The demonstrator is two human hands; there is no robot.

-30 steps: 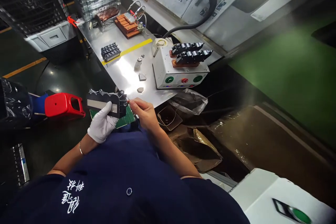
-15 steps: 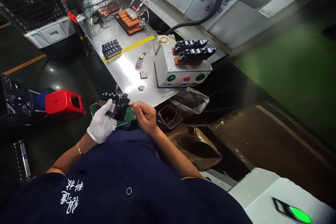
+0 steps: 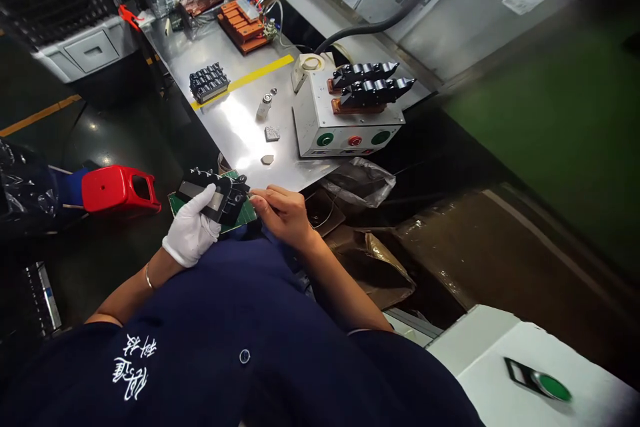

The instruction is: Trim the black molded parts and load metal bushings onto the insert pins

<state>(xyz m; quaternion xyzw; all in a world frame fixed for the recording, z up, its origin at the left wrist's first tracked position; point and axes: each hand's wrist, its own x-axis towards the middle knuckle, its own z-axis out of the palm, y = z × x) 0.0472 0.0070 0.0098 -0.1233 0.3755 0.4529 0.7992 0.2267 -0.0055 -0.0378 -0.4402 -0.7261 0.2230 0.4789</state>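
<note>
My left hand (image 3: 193, 230), in a white glove, is wrapped round a black moulded part (image 3: 227, 203) with a grey metal strip along its side. The thumb presses on that strip. At the part's right end is my bare right hand (image 3: 285, 213), its thumb and forefinger pinched together close to the edge. Whatever sits in the pinch is too small to make out. Below the part lies a green mat (image 3: 245, 215), at the near edge of the metal table (image 3: 240, 137).
A white control box (image 3: 345, 120) with buttons carries black ribbed parts (image 3: 375, 92) on copper-coloured holders. More black parts (image 3: 209, 82) stand by a yellow tape line. A small bottle (image 3: 264, 107) and two grey pieces are nearby. A red stool (image 3: 117, 188) is at left.
The black part has turned slightly in my left hand, showing more of its right end. My right hand has shifted a little to the right. The green light at lower right has gone dark.
</note>
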